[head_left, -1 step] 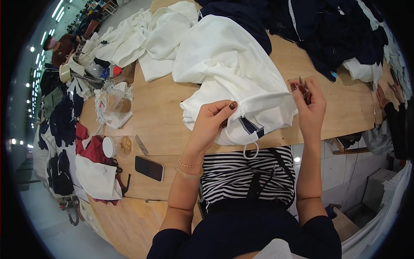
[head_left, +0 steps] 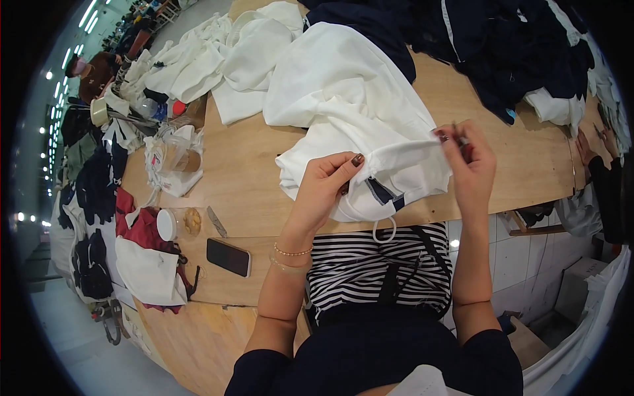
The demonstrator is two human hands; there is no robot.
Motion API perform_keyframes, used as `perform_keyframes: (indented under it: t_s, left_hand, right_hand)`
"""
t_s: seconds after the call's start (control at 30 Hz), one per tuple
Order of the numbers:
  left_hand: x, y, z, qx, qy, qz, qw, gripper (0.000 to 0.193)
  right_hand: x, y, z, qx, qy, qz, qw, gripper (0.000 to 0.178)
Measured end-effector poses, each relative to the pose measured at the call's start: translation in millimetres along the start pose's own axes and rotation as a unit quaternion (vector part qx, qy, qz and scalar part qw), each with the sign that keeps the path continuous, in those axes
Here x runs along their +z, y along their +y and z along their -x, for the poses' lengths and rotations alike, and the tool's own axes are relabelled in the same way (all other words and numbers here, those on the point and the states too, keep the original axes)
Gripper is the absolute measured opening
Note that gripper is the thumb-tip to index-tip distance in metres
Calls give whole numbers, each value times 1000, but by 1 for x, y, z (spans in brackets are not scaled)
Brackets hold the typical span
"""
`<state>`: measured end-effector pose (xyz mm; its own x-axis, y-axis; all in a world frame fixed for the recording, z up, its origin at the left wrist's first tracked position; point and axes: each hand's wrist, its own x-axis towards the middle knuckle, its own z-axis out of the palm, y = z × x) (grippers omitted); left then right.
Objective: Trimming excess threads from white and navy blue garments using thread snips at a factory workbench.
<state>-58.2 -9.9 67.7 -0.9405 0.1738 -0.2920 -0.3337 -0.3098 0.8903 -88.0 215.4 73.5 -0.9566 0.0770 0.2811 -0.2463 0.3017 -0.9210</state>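
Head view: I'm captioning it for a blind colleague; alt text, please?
The left hand pinches a white garment while the blurred right hand is at its right edge. A dark phone lies left on the wooden table; navy garments lie beyond.

Long, glowing white tube lights point(head_left: 88, 14) shone in rows at the far left, while a broad, pale wooden table point(head_left: 254, 155) stood above a glossy, white-tiled floor point(head_left: 531, 254).
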Motion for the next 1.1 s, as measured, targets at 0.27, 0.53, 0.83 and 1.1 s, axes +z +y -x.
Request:
perform_keyframes:
  t_s: [0.27,0.53,0.83,1.1]
  left_hand:
    - [12,-2,-4,37,59,-6,998,20]
    - [10,3,0,16,63,35,997,20]
    - [4,-3,-1,-10,50,96,994,19]
    - [18,-4,2,138,23,7,990,13]
  right_hand:
    - [52,-28,15,2,-69,-61,996,7]
    - [35,-21,1,56,-68,-108,990,8]
    - [46,-28,9,-63,-143,-103,982,12]
    - [37,-28,-7,-45,-140,-118,982,7]
